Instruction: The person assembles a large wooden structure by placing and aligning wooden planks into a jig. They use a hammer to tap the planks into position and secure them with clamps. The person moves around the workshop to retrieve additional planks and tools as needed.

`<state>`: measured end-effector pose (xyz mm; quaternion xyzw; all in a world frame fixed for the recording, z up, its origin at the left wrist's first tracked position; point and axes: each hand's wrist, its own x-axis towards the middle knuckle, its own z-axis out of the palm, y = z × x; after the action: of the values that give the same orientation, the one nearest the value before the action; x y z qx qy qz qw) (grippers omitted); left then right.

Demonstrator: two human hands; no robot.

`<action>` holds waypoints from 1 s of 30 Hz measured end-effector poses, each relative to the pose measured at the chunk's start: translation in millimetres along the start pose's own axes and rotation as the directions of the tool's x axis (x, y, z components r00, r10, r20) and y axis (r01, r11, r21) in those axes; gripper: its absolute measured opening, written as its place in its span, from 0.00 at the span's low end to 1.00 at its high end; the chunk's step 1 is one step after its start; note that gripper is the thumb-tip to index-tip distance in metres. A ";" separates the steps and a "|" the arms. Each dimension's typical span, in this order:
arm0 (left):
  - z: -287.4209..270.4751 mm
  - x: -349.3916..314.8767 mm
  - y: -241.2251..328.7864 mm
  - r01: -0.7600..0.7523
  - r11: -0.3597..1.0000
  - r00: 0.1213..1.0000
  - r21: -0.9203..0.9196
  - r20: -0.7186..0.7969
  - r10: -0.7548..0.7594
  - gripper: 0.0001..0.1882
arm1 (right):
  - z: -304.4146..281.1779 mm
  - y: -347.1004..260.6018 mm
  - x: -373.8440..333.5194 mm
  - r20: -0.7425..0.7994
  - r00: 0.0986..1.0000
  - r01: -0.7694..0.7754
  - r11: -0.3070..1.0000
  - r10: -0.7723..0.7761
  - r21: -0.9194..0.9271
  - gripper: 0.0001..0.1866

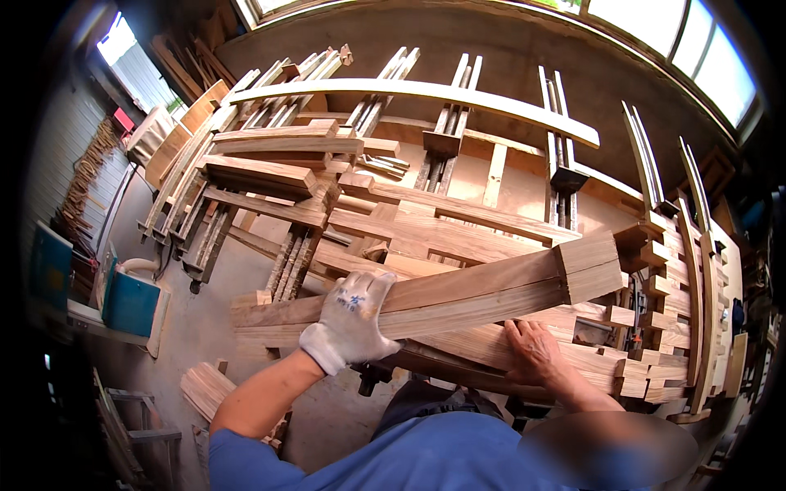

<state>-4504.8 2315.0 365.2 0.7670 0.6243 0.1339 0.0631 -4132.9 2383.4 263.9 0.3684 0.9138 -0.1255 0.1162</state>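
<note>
A thick wooden beam [475, 288] slants across the front of the work, its square end up at the right and a dark seam along its side. My left hand [354, 315], in a white work glove, is closed round the beam toward its left part. Bare, my right hand [536, 353] sits just below the beam with its fingers bent over the near edge of a lower wooden board [458, 345]. Its fingertips come close to the beam's underside; whether they touch it I cannot tell.
Long clamp bars [557, 139] stick out away from me, under and between several boards. A long pale strip [426, 92] lies across them at the back. Notched timber ends [655, 327] crowd the right. Stacked timber [209, 385] and a teal box [131, 303] stand at the left.
</note>
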 end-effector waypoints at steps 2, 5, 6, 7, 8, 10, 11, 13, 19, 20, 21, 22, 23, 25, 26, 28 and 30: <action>9.1 36.7 9.7 -0.008 1.000 0.995 0.009 0.096 0.007 0.53 | 15.4 7.5 1.1 -0.064 0.998 0.008 1.000 -0.009 -0.024 0.54; 31.6 87.1 22.9 -0.055 0.997 0.973 0.048 0.225 0.042 0.54 | 34.0 12.4 5.2 -0.143 0.989 0.016 1.000 -0.019 -0.022 0.48; 39.0 101.5 24.9 -0.079 0.996 0.966 0.048 0.249 0.064 0.55 | 38.4 11.4 4.7 -0.193 0.981 0.015 0.999 -0.023 -0.040 0.45; 48.6 115.1 31.0 -0.101 0.994 0.960 0.044 0.268 0.085 0.55 | 44.3 12.5 3.1 -0.238 0.971 0.014 0.998 -0.029 -0.065 0.41; 53.9 130.8 40.3 -0.098 0.993 0.938 0.064 0.341 0.071 0.55 | 46.1 13.1 4.3 -0.294 0.956 0.006 0.999 -0.019 -0.048 0.39; 79.6 152.1 51.5 -0.175 0.983 0.950 0.060 0.274 0.153 0.54 | 37.1 18.7 -4.1 -0.194 0.981 -0.004 1.000 0.007 0.011 0.43; 92.0 161.3 57.7 -0.216 0.975 0.950 0.054 0.242 0.197 0.54 | 34.0 20.2 -8.4 -0.159 0.987 -0.010 1.000 0.013 0.020 0.44; 108.8 182.3 69.6 -0.209 0.976 0.911 0.058 0.375 0.172 0.55 | 42.2 21.1 -10.4 -0.133 0.990 -0.051 0.998 0.054 0.024 0.61; 156.3 217.0 70.8 -0.252 0.966 0.842 0.063 0.507 0.186 0.55 | 36.0 16.6 -25.3 -0.143 0.980 -0.106 0.971 0.138 0.216 0.56; 163.2 216.8 69.0 -0.268 0.960 0.858 0.073 0.472 0.204 0.54 | 37.7 15.1 -27.2 -0.142 0.978 -0.120 0.965 0.155 0.233 0.57; 168.8 218.0 67.1 -0.273 0.960 0.858 0.059 0.466 0.216 0.55 | 39.0 15.2 -29.3 -0.169 0.973 -0.119 0.966 0.160 0.231 0.58; 174.0 220.5 64.5 -0.277 0.960 0.858 0.043 0.461 0.227 0.57 | 40.1 15.8 -30.4 -0.195 0.967 -0.118 0.966 0.164 0.229 0.58; 178.0 222.6 62.6 -0.280 0.960 0.859 0.029 0.455 0.236 0.58 | 40.9 16.9 -31.3 -0.220 0.961 -0.116 0.967 0.166 0.226 0.58; 185.4 223.8 60.2 -0.274 0.960 0.843 0.050 0.493 0.215 0.60 | 42.6 20.8 -33.1 -0.245 0.954 -0.090 0.945 0.172 0.314 0.54; 189.8 222.7 59.0 -0.270 0.961 0.841 0.062 0.501 0.204 0.60 | 42.6 22.0 -35.4 -0.283 0.940 -0.081 0.932 0.189 0.352 0.52; 193.0 221.8 59.9 -0.261 0.961 0.830 0.088 0.529 0.177 0.59 | 44.8 27.7 -39.7 -0.361 0.905 -0.069 0.915 0.225 0.398 0.45; 199.7 216.2 57.9 -0.256 0.961 0.841 0.100 0.513 0.171 0.59 | 46.4 37.2 -41.9 -0.445 0.858 -0.066 0.915 0.257 0.399 0.38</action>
<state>-4353.7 2527.5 216.9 0.8427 0.5059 -0.1151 0.1437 -4071.8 2367.7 227.7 0.4798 0.8380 -0.1878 -0.1794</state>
